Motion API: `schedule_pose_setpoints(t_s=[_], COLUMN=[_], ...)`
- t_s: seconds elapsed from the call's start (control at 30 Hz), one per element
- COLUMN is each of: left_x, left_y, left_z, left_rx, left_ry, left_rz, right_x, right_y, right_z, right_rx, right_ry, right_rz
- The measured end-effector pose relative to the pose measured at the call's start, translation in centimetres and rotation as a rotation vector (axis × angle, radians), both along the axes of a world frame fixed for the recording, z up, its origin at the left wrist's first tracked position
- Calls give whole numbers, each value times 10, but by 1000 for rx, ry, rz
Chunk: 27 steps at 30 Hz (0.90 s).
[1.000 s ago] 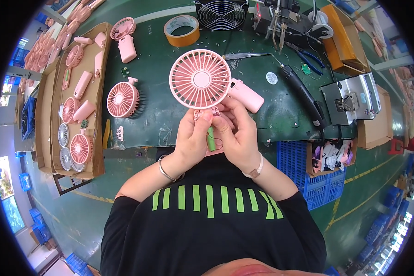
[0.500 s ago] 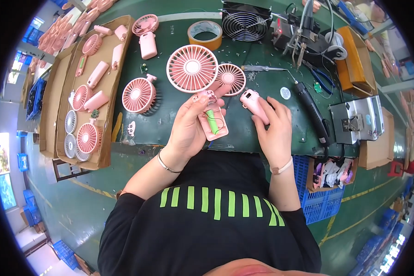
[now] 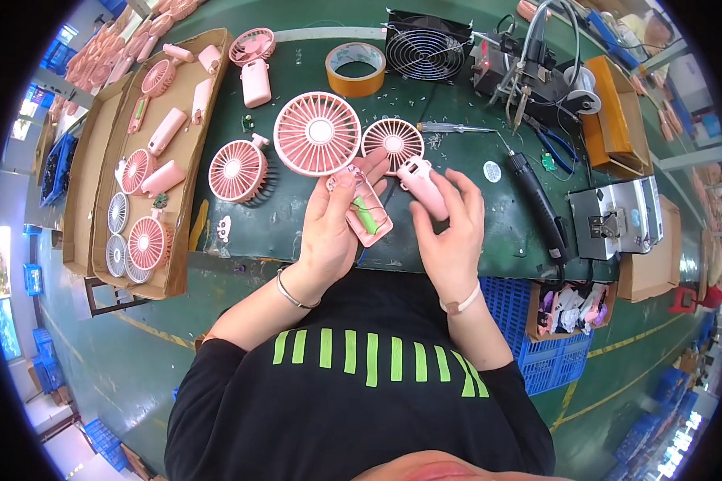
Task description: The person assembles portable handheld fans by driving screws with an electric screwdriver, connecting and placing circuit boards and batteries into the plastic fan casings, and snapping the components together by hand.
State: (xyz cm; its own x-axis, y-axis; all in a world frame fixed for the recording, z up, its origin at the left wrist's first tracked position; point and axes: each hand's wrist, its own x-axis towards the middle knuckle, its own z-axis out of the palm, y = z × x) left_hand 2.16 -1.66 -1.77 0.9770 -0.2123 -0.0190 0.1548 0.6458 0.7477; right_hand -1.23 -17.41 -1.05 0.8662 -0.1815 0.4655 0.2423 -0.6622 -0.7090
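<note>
My left hand (image 3: 326, 232) is closed around an open pink fan-handle shell (image 3: 376, 234), tilted with its hollow side up. Inside lie a green battery cell (image 3: 364, 215) and thin wires. Just beyond the fingers is a large pink fan head (image 3: 318, 133); whether it joins the shell is hidden. A smaller pink round grille (image 3: 392, 144) lies to its right. My right hand (image 3: 451, 236) grips the near end of a pink handle cover (image 3: 425, 191) with a dark slot near its far end, close to the shell but apart from it.
Cardboard trays (image 3: 186, 244) of pink fan parts stand at left. Another pink fan head (image 3: 237, 171) and a whole small fan (image 3: 255, 80) lie nearby. Behind are a tape roll (image 3: 355, 82) and black cooling fan (image 3: 428, 56). At right lie a screwdriver (image 3: 457, 127), black corded tool (image 3: 539, 204) and pliers (image 3: 555, 150).
The handle cover in my right hand has moved left, closer to the shell. The large fan head has shifted slightly left and toward me. My left hand still holds the shell.
</note>
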Motion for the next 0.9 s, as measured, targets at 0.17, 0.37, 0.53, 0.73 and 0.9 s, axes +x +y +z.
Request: schedule_pose_setpoints(t_s=[0.17, 0.37, 0.53, 0.73, 0.9], left_x=[-9, -10, -9, -12, -13], left_y=[-8, -5, -4, 5, 11], left_z=[0, -1, 3, 7, 3], left_rx=[52, 196, 236, 469, 303], left_ry=[-79, -145, -226, -321, 96], left_rz=[-35, -80, -95, -158, -249], right_x=[0, 1, 1, 3, 11], right_y=[18, 23, 22, 19, 4], right_z=[3, 2, 3, 23, 27], right_rx=[292, 307, 218, 10, -80], right_ry=[23, -24, -66, -82, -66], right_rz=[222, 242, 243, 251, 363])
